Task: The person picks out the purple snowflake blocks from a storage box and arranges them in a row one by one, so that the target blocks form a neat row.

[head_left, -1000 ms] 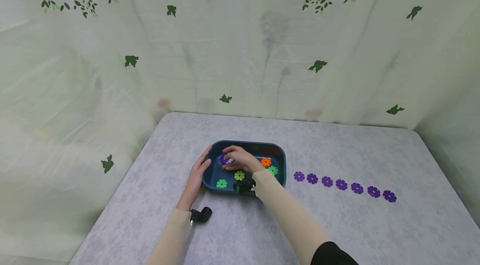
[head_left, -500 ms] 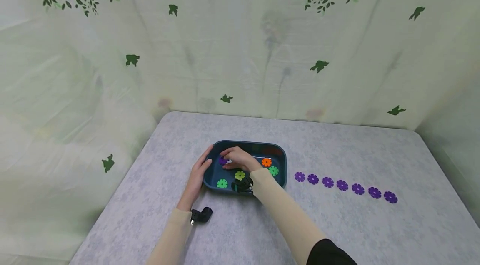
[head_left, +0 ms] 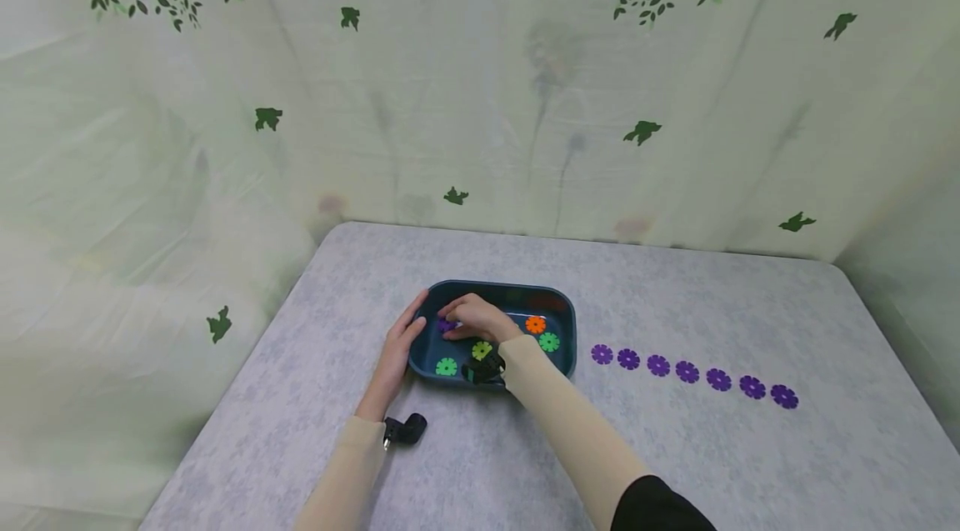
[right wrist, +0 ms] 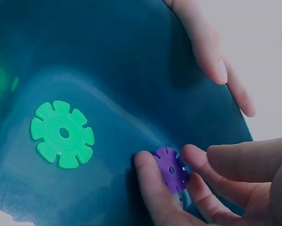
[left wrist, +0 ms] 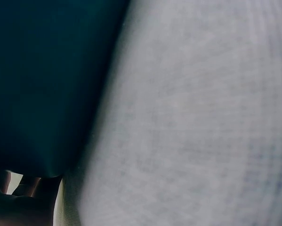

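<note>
A dark blue tray [head_left: 567, 348] stands on the table. My left hand [head_left: 389, 360] grips its left rim, thumb over the inside wall and fingers outside. Inside the tray's left part, my right hand [head_left: 480, 318] pinches a purple snowflake disc [right wrist: 171, 169] between thumb and fingertips. A small pale patch shows under that disc; what it is I cannot tell. Near it a green snowflake disc [right wrist: 64, 133] lies flat. Also in the tray are a yellow-green disc [head_left: 482, 349], an orange disc [head_left: 536, 324] and another green disc [head_left: 549, 342]. The right hand and wrist camera hide part of the tray floor.
Right of the tray, several purple snowflake discs [head_left: 687, 372] lie in a slanting row on the grey table [head_left: 675, 289]. A pale curtain [head_left: 480, 97] with leaf prints hangs behind the table. The left wrist camera [head_left: 406, 429] sits just above the table.
My right fingers have closed in on the purple disc at the tray's left. My left hand keeps its hold on the rim. The whole view has shifted slightly.
</note>
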`<state>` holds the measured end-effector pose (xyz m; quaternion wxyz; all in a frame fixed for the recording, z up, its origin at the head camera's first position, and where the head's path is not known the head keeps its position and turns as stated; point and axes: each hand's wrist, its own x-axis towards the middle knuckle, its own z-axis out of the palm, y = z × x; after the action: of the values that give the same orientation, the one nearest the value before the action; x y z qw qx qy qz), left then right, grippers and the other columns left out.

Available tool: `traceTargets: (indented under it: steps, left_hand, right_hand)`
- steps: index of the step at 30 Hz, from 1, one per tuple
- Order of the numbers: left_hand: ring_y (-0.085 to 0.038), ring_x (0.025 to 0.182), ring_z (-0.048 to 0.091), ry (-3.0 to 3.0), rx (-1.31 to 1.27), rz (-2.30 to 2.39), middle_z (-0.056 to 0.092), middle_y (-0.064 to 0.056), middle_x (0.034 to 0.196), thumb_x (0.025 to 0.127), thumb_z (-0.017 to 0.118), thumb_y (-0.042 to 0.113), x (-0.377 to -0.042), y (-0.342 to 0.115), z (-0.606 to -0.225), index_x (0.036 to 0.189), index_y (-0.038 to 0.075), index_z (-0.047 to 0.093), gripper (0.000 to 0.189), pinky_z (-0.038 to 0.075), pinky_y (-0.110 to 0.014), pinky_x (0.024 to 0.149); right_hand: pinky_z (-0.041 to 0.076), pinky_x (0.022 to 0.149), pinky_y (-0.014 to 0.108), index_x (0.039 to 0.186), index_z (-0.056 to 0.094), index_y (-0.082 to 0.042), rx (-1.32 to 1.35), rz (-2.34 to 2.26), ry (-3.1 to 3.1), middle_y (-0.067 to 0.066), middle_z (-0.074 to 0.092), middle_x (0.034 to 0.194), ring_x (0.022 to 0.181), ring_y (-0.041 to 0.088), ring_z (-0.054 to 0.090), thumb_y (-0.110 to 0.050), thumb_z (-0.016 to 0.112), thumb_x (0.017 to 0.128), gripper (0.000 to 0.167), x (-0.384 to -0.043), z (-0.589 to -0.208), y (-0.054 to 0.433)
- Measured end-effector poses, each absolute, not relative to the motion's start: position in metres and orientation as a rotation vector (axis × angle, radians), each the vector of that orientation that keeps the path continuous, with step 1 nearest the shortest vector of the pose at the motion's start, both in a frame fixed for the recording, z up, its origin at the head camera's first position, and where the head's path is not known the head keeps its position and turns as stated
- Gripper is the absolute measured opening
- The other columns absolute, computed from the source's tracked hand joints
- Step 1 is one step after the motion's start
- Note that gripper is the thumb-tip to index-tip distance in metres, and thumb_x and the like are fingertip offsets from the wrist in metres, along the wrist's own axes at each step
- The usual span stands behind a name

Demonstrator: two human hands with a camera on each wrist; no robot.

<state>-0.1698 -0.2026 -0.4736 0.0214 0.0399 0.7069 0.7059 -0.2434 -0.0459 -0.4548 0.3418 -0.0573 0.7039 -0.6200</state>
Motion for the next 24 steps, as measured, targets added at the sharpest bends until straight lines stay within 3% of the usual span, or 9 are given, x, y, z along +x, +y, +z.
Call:
traceTargets:
  steps: [7, 11, 19, 24]
  left_hand:
    - [-0.019, 0.143, 0.013, 2.191, 0.119, 2.187, 0.023, -0.005, 0.156, 0.105, 0.038, 0.015, -0.1689, -0.2018, -0.4723, 0.151, 0.01, 0.029, 0.048, 0.009, -0.044, 0.115]
    - [-0.019, 0.143, 0.013, 2.195, 0.116, 2.184, 0.023, -0.004, 0.156, 0.105, 0.038, 0.015, -0.1688, -0.2019, -0.4719, 0.151, 0.01, 0.029, 0.048, 0.008, -0.043, 0.115]
    - [-0.019, 0.143, 0.013, 2.201, 0.11, 2.18, 0.023, -0.004, 0.156, 0.105, 0.038, 0.016, -0.1688, -0.2023, -0.4723, 0.151, 0.011, 0.03, 0.048, 0.007, -0.044, 0.115]
    - [-0.019, 0.143, 0.014, 2.193, 0.115, 2.19, 0.024, -0.005, 0.156, 0.105, 0.038, 0.015, -0.1685, -0.2015, -0.4722, 0.151, 0.01, 0.03, 0.047, 0.008, -0.044, 0.115]
  right_hand:
    - [0.054, 0.079, 0.035, 0.11, 0.066, 0.012, -0.201, -1.479, 1.993, 0.019, 0.064, 0.111, 0.086, 0.029, 0.064, -0.001, 0.047, 0.097, 0.026, -0.2429, -0.4536, -0.0439]
    - [0.055, 0.078, 0.034, 0.107, 0.069, 0.01, -0.246, -1.431, 2.028, 0.017, 0.066, 0.107, 0.084, 0.027, 0.064, -0.001, 0.049, 0.096, 0.025, -0.2432, -0.4545, -0.04]
    - [0.054, 0.079, 0.036, 0.114, 0.064, 0.009, -0.354, -1.394, 2.041, 0.02, 0.064, 0.106, 0.081, 0.024, 0.061, 0.001, 0.051, 0.093, 0.026, -0.2445, -0.4548, -0.036]
    - [0.054, 0.082, 0.037, 0.123, 0.057, 0.011, -0.371, -1.439, 1.921, 0.023, 0.061, 0.111, 0.087, 0.03, 0.064, 0.007, 0.048, 0.092, 0.032, -0.2448, -0.4555, -0.0371]
